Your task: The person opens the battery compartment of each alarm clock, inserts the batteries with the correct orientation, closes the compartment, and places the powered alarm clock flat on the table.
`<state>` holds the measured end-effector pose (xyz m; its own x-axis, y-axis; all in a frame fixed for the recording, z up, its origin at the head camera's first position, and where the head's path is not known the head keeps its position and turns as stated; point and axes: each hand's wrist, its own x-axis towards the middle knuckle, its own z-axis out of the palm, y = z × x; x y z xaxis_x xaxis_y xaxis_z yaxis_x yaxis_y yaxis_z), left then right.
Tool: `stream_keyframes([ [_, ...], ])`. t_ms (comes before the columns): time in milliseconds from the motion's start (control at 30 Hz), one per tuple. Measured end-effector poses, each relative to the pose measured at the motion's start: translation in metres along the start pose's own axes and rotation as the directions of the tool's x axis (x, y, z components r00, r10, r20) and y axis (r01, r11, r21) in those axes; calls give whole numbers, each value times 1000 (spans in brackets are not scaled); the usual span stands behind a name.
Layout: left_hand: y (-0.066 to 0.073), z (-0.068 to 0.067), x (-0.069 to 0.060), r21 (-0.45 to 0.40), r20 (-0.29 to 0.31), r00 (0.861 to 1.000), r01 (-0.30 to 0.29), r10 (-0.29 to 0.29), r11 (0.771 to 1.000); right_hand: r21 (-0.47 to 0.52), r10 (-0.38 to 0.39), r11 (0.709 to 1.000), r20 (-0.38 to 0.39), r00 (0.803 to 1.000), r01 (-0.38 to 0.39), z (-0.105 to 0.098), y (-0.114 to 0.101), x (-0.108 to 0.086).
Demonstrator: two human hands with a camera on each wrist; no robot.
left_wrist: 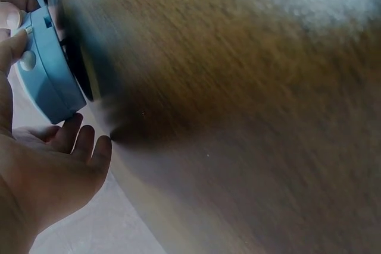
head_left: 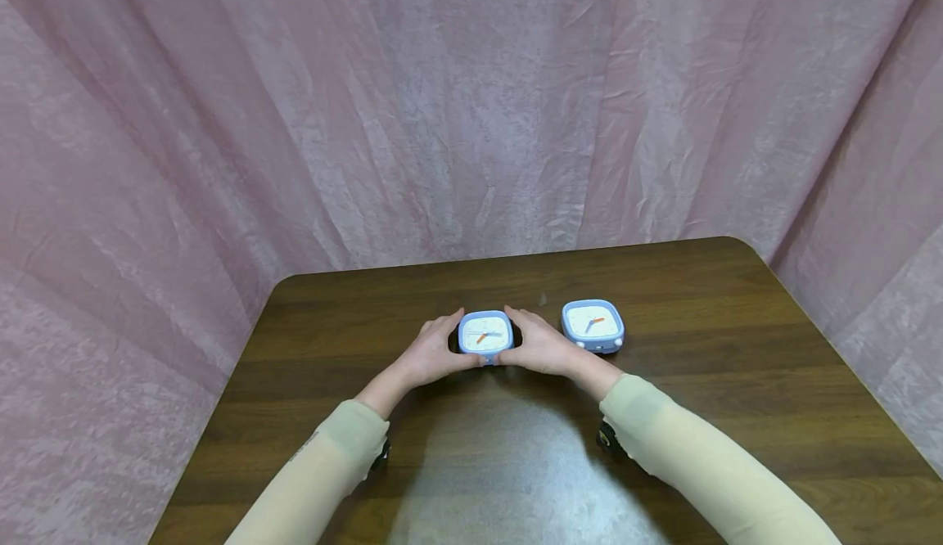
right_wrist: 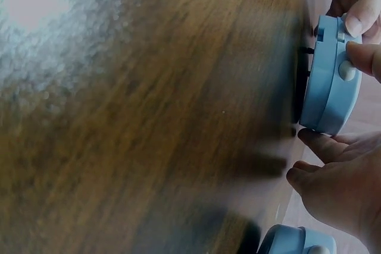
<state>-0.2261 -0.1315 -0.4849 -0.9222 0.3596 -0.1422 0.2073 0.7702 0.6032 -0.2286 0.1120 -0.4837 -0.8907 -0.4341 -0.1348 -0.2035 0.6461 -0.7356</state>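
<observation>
A small blue alarm clock (head_left: 485,332) with a white dial and orange hand lies face up at the middle of the table, between both hands. My left hand (head_left: 430,355) grips its left side, the thumb on the near edge and the fingers along the side. From the right, my right hand (head_left: 543,349) holds it the same way, its thumb also on the near edge. In the left wrist view the blue clock body (left_wrist: 50,75) shows a rounded white foot. To the right of the right hand lies a second, similar blue alarm clock (head_left: 593,322), untouched.
Both clocks are on a dark brown wooden table (head_left: 354,308) with rounded far corners. Pink velvety curtains (head_left: 471,119) hang behind it and at the sides. Light reflects off the near part of the tabletop. Part of the second clock (right_wrist: 286,241) shows in the right wrist view.
</observation>
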Motion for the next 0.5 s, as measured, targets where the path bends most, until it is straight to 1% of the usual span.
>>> stream_keyframes([
  [167,-2,1,-1,-1,-2,1000,2,-2,1000,0,-4,1000,-6,1000,4,1,0,-1],
  [333,-3,3,-5,-20,-15,1000,-17,16,1000,17,-23,1000,-16,1000,23,1,-4,-5],
  [500,-4,0,-8,-33,-35,999,-20,18,999,11,-36,999,-37,999,36,-5,-12,-13],
])
